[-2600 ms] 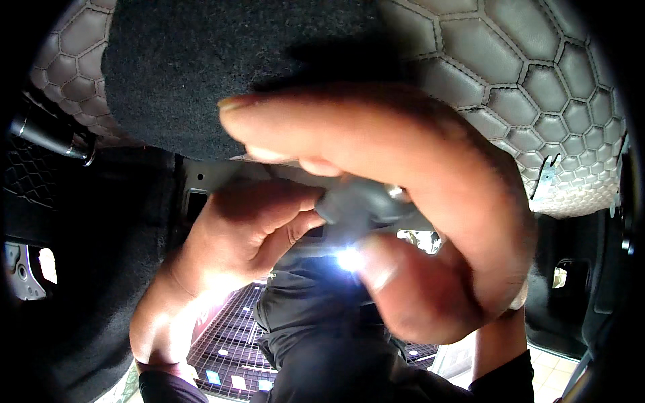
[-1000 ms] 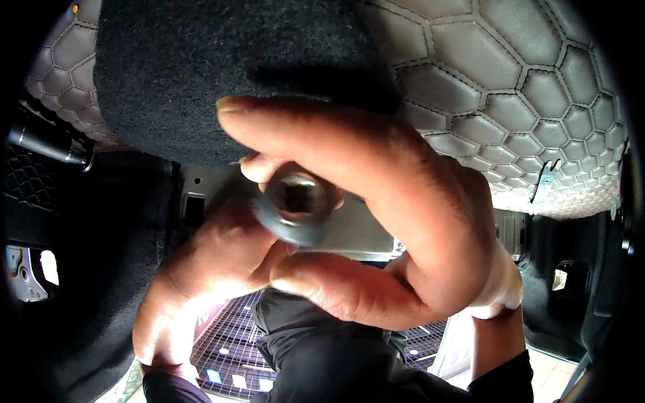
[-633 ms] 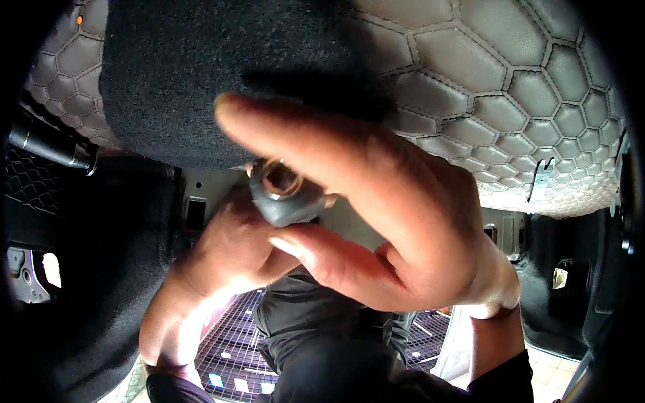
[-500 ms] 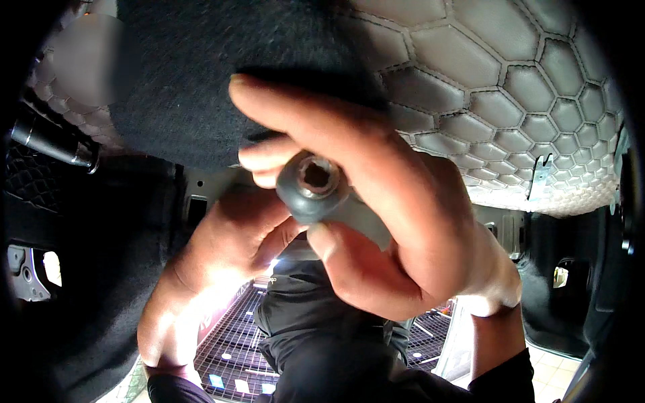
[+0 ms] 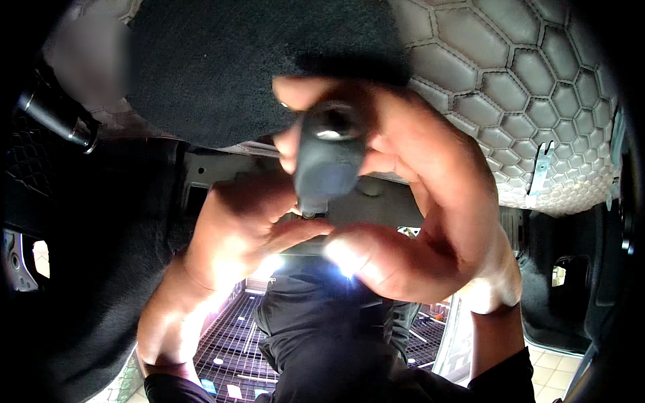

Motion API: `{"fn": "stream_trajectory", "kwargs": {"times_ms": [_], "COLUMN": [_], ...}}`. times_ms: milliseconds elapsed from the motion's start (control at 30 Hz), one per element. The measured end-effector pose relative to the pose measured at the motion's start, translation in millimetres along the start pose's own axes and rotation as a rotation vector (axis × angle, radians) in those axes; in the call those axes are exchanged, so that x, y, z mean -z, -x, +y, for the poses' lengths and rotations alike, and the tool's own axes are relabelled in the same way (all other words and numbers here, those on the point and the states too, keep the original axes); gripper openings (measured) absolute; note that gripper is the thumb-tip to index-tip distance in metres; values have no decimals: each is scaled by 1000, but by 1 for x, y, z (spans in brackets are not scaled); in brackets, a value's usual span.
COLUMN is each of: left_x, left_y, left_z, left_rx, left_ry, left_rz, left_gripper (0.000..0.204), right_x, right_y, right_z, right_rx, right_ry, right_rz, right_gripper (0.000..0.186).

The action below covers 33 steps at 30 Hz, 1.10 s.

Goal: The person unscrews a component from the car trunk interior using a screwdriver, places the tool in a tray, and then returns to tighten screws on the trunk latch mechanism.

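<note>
My right hand is wrapped around a short grey cylindrical tool, a socket-like driver, close in front of the camera. Its lower tip rests at a small fastener on a grey metal bracket. My left hand comes up from the lower left, and its fingertips pinch at the tool's lower tip. Right behind the hands lies a black carpet panel. Bright light glares off both hands near their lower edges.
Beige quilted hexagon-pattern upholstery spreads at the upper right. A black lever or tube sticks out at the far left. My dark trousers and a gridded floor mat lie below. Dark car trim stands on the right.
The tool has tipped from end-on, showing its hollow socket opening, to standing upright with its tip down on the bracket. Both hands closed in around its lower end.
</note>
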State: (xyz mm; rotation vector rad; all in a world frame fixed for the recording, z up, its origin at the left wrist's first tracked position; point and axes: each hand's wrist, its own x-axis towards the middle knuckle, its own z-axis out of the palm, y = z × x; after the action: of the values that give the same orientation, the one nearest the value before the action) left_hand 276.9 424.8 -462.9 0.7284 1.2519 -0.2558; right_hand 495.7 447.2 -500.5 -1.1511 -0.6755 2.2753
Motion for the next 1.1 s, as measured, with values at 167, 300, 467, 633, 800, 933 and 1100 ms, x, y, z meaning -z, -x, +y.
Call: {"fn": "stream_trajectory", "kwargs": {"times_ms": [167,300,467,633,800,933,1100], "left_x": [-4,-2,-9,-1,-14,-8,-13], "left_y": [8,8,13,15,11,18,26], "left_z": [-5,-5,-9,-6,-19,-13,-17], "left_rx": [-347,-300,-258,-373,-358,-391,-354], "left_ry": [-116,-72,-152,-180,-23,-38,-109], "left_rz": [-8,-23,90,19,143,5,111], "left_gripper": [46,32,47,43,33,38,29], "right_x": [3,-1,-12,-14,-20,-24,-32], "right_y": [-6,-5,1,5,10,16,16], "right_z": [-1,13,12,10,13,12,15], "right_rx": [129,222,164,129,148,159,206], "right_ry": [51,47,145,232,266,296,326], "right_rz": [-100,25,115,174,179,197,227], "right_gripper": [71,72,59,54,52,51,50]}}
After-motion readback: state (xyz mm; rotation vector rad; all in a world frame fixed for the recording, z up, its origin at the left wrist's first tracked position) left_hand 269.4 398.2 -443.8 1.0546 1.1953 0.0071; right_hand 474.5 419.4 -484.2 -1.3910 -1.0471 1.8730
